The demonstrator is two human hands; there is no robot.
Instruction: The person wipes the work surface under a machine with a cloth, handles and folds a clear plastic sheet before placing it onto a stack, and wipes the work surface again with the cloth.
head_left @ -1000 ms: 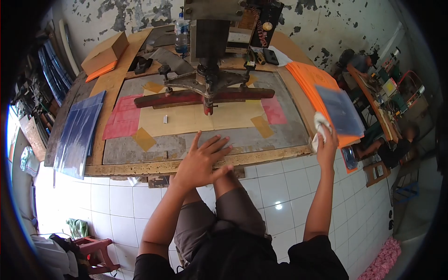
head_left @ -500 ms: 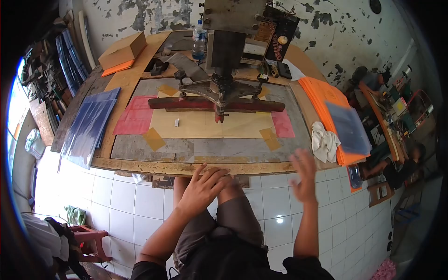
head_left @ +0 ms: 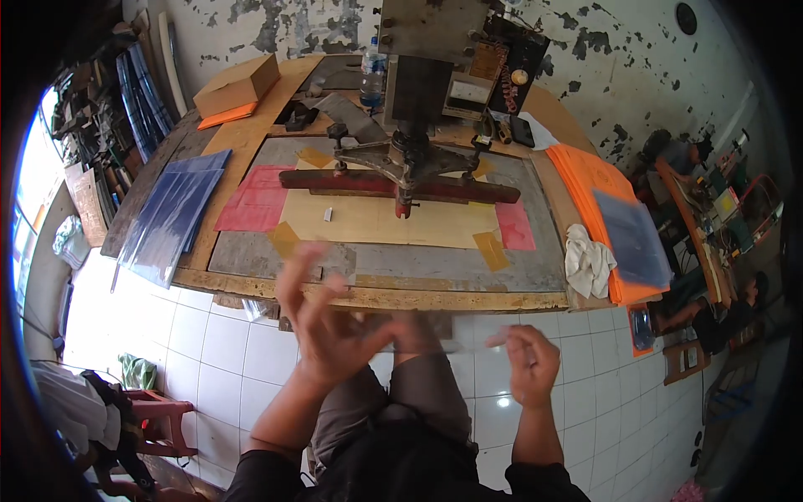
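My left hand (head_left: 322,322) is raised at the front edge of the table, smeared by motion, with its fingers spread apart. Over the floor to the right, my right hand (head_left: 532,364) has its fingers curled in. A faint blurred streak runs left from its fingertips; I cannot make out what it is. In front of me stands a press with a dark red bar (head_left: 368,185) above a cream sheet (head_left: 368,226). Pink pieces (head_left: 255,201) lie at the sheet's sides, and brown tape (head_left: 490,251) is at its corners. A small white piece (head_left: 328,215) rests on the sheet.
Clear blue plastic sheets (head_left: 171,217) lie at the left table edge. Orange sheets (head_left: 577,180), a clear plastic sheet (head_left: 631,234) and a white cloth (head_left: 589,261) are at the right. A cardboard box (head_left: 238,88) stands at the back left. People work at a far-right bench.
My left hand has risen from the table edge and spread its fingers. My right hand has dropped and curled its fingers. The view has shifted slightly.
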